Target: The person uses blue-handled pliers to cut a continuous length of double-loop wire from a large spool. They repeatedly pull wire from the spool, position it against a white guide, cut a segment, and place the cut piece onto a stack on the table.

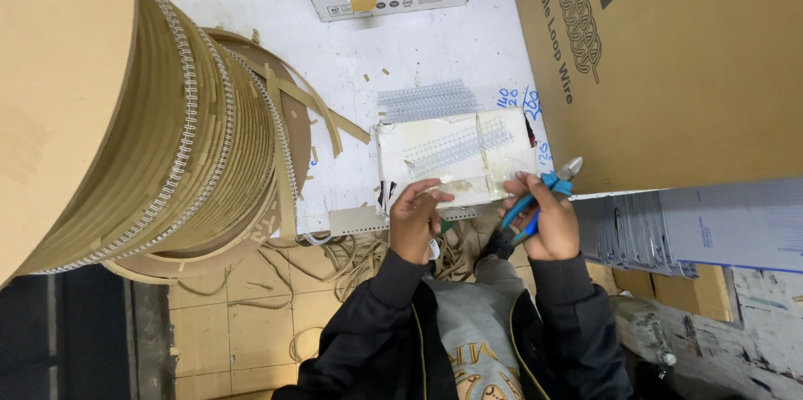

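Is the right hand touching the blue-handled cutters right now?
Touching. The head view shows the right hand wrapped around the blue-handled cutters, fingers closed over the handles, metal tip sticking out above.

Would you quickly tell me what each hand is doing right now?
Left hand: curled, fingertips on the shallow white cardboard box.
Right hand: closed on blue-handled metal cutting pliers.

I'm seeing the big spool (pixel 125 115) running off the left and top edges, so its full shape is escaping me. The brown carton (pixel 669 57) is getting cut by the top and right edges. My right hand (pixel 544 220) is covering most of the blue-handled pliers (pixel 548 187). Whatever my left hand (pixel 414 220) is pinching is staying too small to tell
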